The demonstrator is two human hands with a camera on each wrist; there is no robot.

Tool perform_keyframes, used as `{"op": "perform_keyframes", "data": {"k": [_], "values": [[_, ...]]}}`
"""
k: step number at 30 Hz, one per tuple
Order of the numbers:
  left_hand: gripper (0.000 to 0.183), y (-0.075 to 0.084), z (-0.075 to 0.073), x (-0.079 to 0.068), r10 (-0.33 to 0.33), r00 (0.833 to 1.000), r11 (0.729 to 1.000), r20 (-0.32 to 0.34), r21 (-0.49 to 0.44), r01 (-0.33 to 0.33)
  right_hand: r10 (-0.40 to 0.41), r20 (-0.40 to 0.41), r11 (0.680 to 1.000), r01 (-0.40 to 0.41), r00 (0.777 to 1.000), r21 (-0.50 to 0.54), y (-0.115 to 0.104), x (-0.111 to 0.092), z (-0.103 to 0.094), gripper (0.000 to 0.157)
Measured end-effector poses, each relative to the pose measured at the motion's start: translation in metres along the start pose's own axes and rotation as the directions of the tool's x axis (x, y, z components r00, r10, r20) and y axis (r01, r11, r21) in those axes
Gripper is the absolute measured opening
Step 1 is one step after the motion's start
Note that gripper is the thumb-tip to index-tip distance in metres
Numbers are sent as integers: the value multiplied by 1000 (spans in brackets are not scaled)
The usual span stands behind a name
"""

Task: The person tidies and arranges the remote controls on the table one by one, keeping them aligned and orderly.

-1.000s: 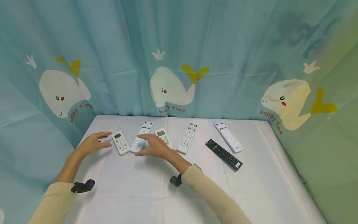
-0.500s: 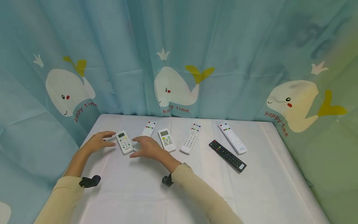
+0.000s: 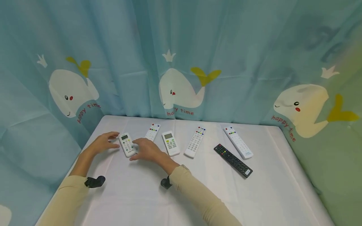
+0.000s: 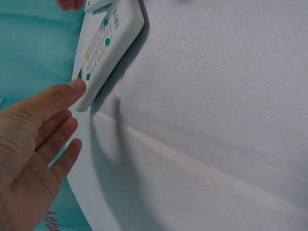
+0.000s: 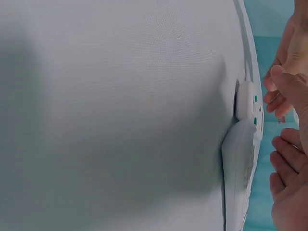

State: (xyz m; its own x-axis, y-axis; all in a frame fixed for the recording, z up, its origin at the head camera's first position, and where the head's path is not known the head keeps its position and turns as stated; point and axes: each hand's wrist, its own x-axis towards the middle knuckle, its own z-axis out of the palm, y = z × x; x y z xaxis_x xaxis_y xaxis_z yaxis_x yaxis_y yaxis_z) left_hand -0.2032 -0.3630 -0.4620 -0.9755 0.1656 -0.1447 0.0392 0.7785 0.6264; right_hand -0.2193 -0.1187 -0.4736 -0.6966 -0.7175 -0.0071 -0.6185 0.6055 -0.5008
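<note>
A small white air-conditioner remote [image 3: 128, 145] with a grey screen lies flat between the two hands in the head view. Fingertips of my left hand [image 3: 104, 143] are right at its left edge; the fingers are spread and hold nothing. My right hand [image 3: 147, 150], thumb and fingers apart, has its fingertips by the remote's right edge. Beneath that hand lies a long white remote [image 3: 152, 131], its lower part hidden. In the left wrist view, the thumb of the left hand [image 4: 33, 144] overlaps the small remote's end [image 4: 108, 48].
To the right lie another white air-conditioner remote [image 3: 171, 143], a long white remote [image 3: 195, 142], a black remote [image 3: 233, 160] and one more long white remote [image 3: 238, 142]. A white cloth covers the table [image 3: 135, 197]. A blue whale-print curtain [image 3: 124, 56] stands behind.
My right hand has moved left across the long white remote to the small one, uncovering the second air-conditioner remote. The left hand stays by the small remote. The head view has shifted slightly.
</note>
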Motion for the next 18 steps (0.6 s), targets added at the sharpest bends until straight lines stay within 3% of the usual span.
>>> {"op": "perform_keyframes", "data": {"k": [18], "values": [[72, -5, 3, 12, 25, 999, 999, 29, 22, -26, -46, -30, 977, 39, 998, -211, 4, 15, 16, 77]]}}
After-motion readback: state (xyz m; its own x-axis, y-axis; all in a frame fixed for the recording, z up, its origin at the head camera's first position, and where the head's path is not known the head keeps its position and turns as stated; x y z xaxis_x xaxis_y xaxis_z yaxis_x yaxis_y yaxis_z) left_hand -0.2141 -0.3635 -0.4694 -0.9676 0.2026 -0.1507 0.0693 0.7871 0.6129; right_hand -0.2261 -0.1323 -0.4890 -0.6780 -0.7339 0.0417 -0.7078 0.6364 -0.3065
